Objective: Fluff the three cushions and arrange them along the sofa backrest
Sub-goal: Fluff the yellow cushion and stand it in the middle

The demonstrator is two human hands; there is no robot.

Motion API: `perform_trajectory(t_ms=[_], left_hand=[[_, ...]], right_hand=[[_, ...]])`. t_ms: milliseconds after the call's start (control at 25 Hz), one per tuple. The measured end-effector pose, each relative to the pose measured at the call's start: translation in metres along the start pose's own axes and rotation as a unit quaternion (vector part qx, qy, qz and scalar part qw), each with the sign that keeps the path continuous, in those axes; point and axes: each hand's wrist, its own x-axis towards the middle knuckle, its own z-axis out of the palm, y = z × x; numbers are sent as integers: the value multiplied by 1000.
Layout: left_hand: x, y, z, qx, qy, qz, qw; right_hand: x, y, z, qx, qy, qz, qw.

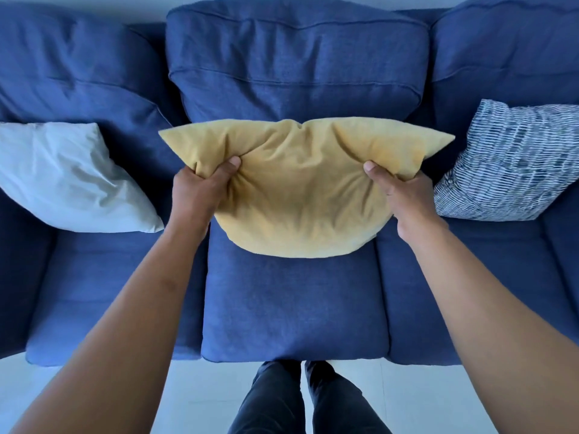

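A yellow cushion (300,195) is held over the middle seat of the blue sofa (294,302), squeezed in from both sides so its fabric bunches. My left hand (200,189) grips its left side, thumb on top. My right hand (404,195) grips its right side the same way. A white cushion (65,177) leans at the left against the backrest (297,67). At the right, a blue-and-white patterned cushion (513,161) leans against the backrest too.
The sofa has three seat cushions and three back cushions. My legs in dark trousers (307,402) stand on a pale floor (194,396) right at the sofa's front edge.
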Motion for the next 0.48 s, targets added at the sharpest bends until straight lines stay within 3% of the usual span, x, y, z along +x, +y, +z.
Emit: perform_trajectory(t_ms=[160,280,480], left_hand=[[39,-9,23,33,-26,-76,996],[49,-18,30,31,-37,-103,994],[41,-18,27,29,-26,-64,997]], right_hand=[[37,14,25,-39,3,117,992],[50,20,33,-71,8,113,991],[48,20,27,-51,17,93,994]])
